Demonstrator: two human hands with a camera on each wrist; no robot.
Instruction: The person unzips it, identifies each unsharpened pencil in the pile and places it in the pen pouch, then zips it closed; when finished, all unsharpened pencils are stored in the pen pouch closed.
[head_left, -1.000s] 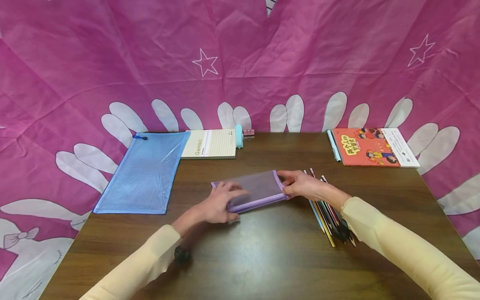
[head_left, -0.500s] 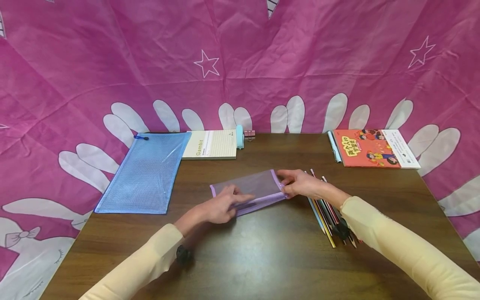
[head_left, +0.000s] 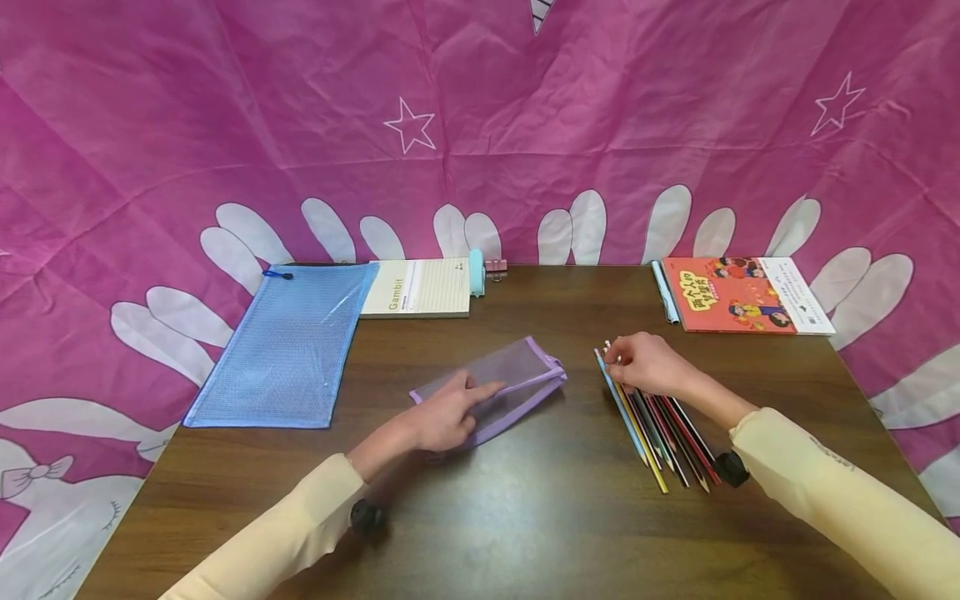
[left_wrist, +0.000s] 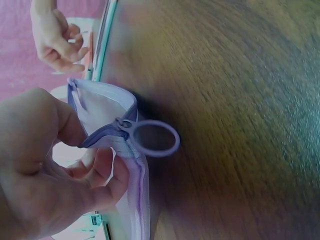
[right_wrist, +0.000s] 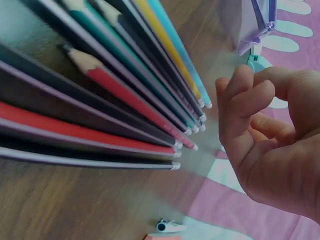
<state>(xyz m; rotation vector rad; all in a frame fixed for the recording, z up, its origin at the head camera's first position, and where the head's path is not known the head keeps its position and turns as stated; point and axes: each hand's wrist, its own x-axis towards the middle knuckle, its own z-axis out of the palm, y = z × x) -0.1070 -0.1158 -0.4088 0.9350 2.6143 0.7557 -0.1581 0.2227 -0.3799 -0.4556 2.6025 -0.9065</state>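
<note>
Head view, sheer lilac pouch (head_left: 508,366), left hand (head_left: 446,412) pinching it, right hand (head_left: 649,364) loosely curled

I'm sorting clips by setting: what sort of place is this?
Probably a study desk, perhaps staged for recording: pencils and a notebook lie on it, with a creased pink printed cloth behind.

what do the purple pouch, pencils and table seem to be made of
Pouch: fine mesh or thin plastic, hard to tell; it looks hazy and see-through.
Pencils: probably painted wood; bare wood shows at sharpened tips.
Table: wood or wood-look laminate; brown grain, soft sheen.
</note>
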